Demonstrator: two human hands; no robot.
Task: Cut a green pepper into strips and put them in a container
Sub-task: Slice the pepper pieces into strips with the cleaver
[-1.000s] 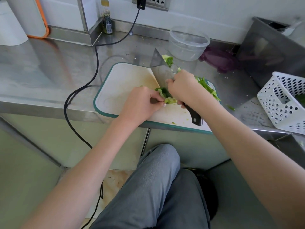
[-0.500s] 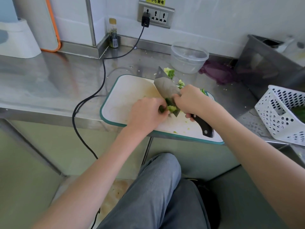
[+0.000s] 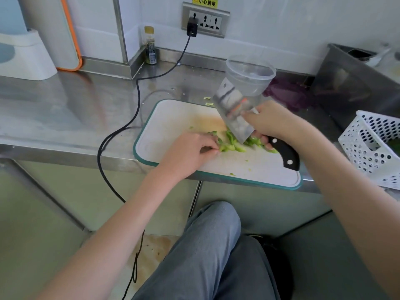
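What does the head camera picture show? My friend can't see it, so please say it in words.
A person's two hands work on a white cutting board: the right hand holds a cleaver tilted over green pepper pieces, and the left hand gathers them with curled fingers. A clear plastic container stands behind the board on a steel counter.

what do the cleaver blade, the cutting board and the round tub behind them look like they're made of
Cleaver blade: polished steel, by its mirror reflections; its handle looks like black plastic or wood with pale rivets. Cutting board: probably matte white plastic with a teal rim, stained orange. Round tub: clear, thin plastic, since the counter shows through it.
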